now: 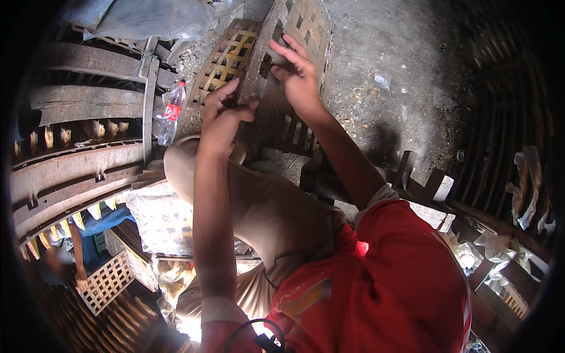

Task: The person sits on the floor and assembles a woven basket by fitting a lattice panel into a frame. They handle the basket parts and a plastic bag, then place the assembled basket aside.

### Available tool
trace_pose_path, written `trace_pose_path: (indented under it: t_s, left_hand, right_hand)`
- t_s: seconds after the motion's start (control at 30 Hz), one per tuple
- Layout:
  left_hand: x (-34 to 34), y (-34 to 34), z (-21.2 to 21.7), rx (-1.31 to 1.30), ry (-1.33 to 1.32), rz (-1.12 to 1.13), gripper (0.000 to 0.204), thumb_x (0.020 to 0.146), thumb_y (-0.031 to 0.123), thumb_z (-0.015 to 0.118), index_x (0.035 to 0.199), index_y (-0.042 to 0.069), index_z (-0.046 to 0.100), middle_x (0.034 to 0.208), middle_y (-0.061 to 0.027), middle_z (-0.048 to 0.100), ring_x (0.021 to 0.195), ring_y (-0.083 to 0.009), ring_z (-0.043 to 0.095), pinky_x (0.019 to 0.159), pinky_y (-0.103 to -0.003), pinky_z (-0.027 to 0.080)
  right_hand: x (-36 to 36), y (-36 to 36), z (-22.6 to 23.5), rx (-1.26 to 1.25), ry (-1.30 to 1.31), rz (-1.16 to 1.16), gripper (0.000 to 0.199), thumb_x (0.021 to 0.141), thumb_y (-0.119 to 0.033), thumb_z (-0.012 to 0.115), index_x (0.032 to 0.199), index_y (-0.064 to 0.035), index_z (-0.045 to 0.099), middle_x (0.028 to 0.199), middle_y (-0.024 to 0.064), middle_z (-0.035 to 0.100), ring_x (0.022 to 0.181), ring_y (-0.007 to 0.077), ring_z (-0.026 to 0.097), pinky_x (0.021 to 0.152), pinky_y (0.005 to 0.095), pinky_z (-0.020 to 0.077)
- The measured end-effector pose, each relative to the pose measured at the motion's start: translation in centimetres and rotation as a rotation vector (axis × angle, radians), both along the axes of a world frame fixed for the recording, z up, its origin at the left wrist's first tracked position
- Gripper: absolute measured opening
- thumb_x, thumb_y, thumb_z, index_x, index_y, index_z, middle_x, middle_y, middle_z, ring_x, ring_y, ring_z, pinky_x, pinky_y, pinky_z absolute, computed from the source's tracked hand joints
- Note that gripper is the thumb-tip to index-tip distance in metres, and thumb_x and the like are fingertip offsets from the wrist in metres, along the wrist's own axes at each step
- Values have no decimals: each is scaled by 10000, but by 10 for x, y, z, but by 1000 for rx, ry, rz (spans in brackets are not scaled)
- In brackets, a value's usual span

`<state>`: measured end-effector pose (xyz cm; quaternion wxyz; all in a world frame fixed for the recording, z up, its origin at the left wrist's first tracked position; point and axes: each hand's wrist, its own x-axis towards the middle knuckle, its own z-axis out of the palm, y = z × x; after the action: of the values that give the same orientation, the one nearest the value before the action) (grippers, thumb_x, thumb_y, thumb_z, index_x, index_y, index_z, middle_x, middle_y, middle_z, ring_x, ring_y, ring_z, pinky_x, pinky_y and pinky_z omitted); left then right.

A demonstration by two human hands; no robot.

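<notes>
A brown woven lattice crate [311, 29] with a flat wooden edge stands tilted in front of me. My left hand [223, 120] is closed round the near end of that edge, its thumb lying over the top. On the crate's right side is my right hand [301, 82], fingers apart and pointing away from me; some fingertips lie at the slats. Just left of the crate leans a second lattice panel [228, 56], lighter in colour. What the crate holds, if anything, cannot be seen.
A plastic bottle with a red label [171, 113] stands left of my knee. Wooden racks [88, 106] line the left side. At lower left, another person's hand [82, 281] holds a lattice tray [107, 283]. Grey rough floor [388, 70] spreads to the right, beside dark slats [488, 153].
</notes>
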<state>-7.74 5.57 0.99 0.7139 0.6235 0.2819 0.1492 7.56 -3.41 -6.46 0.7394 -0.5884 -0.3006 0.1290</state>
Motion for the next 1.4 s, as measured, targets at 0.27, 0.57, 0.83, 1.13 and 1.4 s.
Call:
trace_pose_path:
  t_s: [0.27,0.57,0.83,1.13,1.4]
  left_hand:
    - [1,4,10,-153,-75,189,584,639,-131,593,1215,-69,664,973,-124,714,825,-195,688,769,-295,539]
    - [-1,10,8,-161,-179,270,581,641,-129,593,1221,-124,625,950,-166,725,813,-220,708,775,-307,560]
    - [3,8,7,-187,-104,238,578,630,-133,591,1207,-118,632,927,-162,724,813,-222,703,775,-314,556]
    - [0,5,11,-194,-65,189,583,639,-124,606,1221,-99,631,924,-149,716,823,-225,705,803,-309,553]
    - [4,-6,1,-82,30,216,746,679,-161,585,1417,-104,498,1191,-163,653,1072,-237,665,850,-314,554]
  right_hand:
    - [-23,5,0,13,-309,115,567,803,141,613,1248,-180,755,1609,177,370,1482,325,375,1192,404,318]
    - [-31,6,11,132,-484,121,494,786,95,555,1067,-217,815,1310,134,677,1474,305,396,1248,538,179]
    - [-35,6,2,113,-371,91,370,812,62,557,1055,-114,774,1506,225,502,1455,392,408,1200,493,286]
    - [-30,4,0,63,-318,85,430,832,41,552,1195,-91,741,1548,214,462,1460,408,387,1201,472,295]
    - [-26,2,6,133,-9,106,319,989,-47,574,1283,-51,698,1576,188,436,1486,305,373,1194,392,301]
